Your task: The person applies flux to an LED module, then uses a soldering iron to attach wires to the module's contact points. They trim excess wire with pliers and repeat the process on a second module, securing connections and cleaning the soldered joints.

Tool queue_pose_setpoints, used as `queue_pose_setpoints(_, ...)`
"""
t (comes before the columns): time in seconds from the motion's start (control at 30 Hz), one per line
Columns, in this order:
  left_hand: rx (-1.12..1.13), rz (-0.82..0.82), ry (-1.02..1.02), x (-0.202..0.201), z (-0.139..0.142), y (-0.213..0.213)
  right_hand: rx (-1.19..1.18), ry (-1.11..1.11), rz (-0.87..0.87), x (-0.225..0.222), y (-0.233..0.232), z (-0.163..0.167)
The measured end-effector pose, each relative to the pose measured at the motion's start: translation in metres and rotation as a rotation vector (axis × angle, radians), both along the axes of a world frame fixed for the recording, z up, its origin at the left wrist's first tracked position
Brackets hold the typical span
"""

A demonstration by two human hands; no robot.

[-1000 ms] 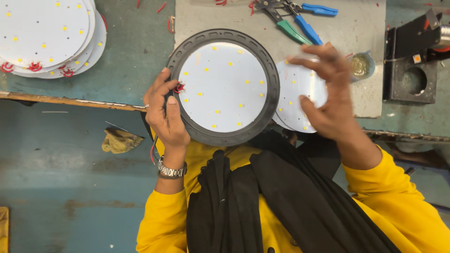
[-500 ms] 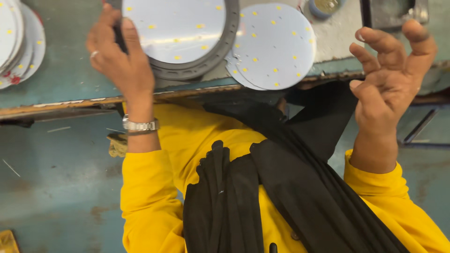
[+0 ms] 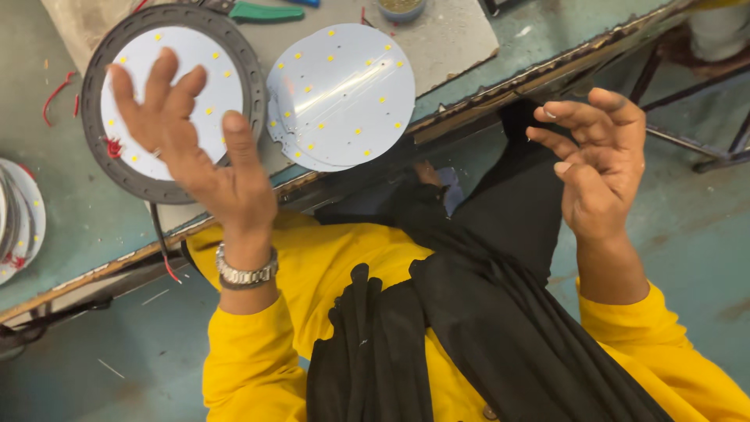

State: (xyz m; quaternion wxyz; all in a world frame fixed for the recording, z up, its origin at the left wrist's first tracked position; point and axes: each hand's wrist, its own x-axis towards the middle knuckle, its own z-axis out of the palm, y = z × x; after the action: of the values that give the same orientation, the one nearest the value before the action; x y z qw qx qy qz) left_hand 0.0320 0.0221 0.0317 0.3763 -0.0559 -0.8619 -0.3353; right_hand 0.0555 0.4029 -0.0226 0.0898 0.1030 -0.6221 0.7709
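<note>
Teal-painted workbench [image 3: 70, 227] running slantwise, worn wooden edge toward the lap, grey mat [image 3: 453, 39] laid on top. Round lamp housing [image 3: 173, 101] lying flat on the bench at upper left, dark ring around a white disc dotted with yellow chips, face up; circular, so no long axis to speak of. Red wire ends showing at its left rim. Just beside it to the right, a small stack of bare white LED discs [image 3: 344, 94], also face up, overlapping the mat's near edge. More discs [image 3: 19, 223] at far left, partly cut off.

Left hand [image 3: 195, 152] raised over the housing, fingers spread, holding nothing, metal watch [image 3: 246, 273] at the wrist. Right hand [image 3: 601, 160] off the bench edge in mid-air, fingers loosely curled and apart, empty too.

Half a second back, left hand gripping the housing's rim; now let go and lifted clear. Right hand much as before, empty and raised.
</note>
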Motion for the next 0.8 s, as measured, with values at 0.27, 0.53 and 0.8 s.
queue_pose_setpoints(0.27, -0.033, -0.142, -0.018, -0.027, 0.032, 0.048, -0.072, 0.041, -0.006, -0.011, 0.01, -0.008)
queue_pose_setpoints(0.53, 0.094, -0.54, -0.213, -0.003, 0.017, 0.091, 0.011, 0.041, -0.283, 0.017, 0.032, -0.041)
queue_pose_setpoints(0.8, 0.035, -0.963, -0.42, 0.011, -0.024, 0.137, -0.281, -0.159, -0.42, 0.022, 0.041, -0.039)
